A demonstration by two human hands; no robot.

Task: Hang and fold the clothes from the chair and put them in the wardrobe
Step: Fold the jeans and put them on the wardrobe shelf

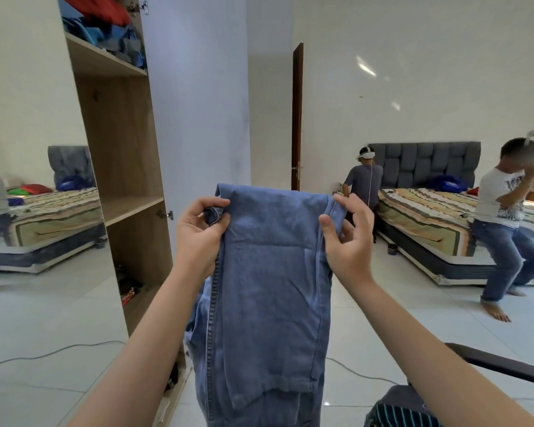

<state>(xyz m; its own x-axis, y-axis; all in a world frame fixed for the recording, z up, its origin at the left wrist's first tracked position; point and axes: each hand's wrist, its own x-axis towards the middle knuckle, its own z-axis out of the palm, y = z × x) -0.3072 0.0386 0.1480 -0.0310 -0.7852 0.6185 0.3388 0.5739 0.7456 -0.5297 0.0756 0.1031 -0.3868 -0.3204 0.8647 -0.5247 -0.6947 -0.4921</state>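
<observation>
You hold the folded jeans up before the open wardrobe: your left hand grips one top corner, your right hand pinches the other.

One head-worn camera looks forward and slightly down from close above the raised forearms. It faces an open wardrobe and a bed beyond.

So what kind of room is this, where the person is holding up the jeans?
Most likely a bedroom. There is a bed with a padded grey headboard, and an open wooden wardrobe with clothes piled on its top shelf. The left hand and right hand hold the jeans up.
</observation>
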